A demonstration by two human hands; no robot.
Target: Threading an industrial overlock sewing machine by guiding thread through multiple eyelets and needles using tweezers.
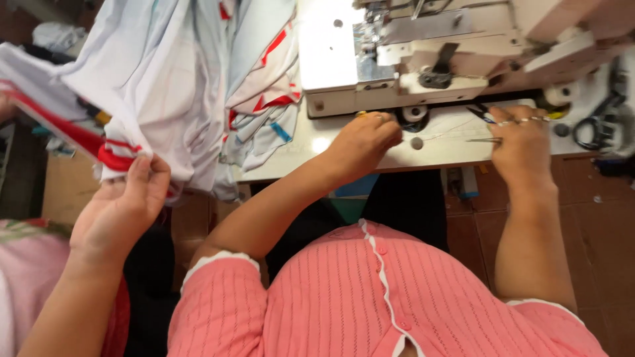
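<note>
My left hand (pixel 362 142) rests on the white sewing table (pixel 436 153), fingers pinched on what looks like a thin thread (pixel 450 132) beside a round black knob (pixel 415 114). The thread runs toward my right hand (pixel 522 142). That hand, with rings on its fingers, is closed on thin metal tweezers (pixel 481 140), and small blue-handled snips (pixel 481 114) poke out above its fingers. Both hands sit just in front of the white industrial sewing machine (pixel 410 59).
A pile of white fabric with red and blue trim (pixel 198 86) hangs over the table's left end. Another person's hand (pixel 122 205) grips its red-edged corner at lower left. Black scissors (pixel 595 129) lie at the right. Brown tiled floor lies below.
</note>
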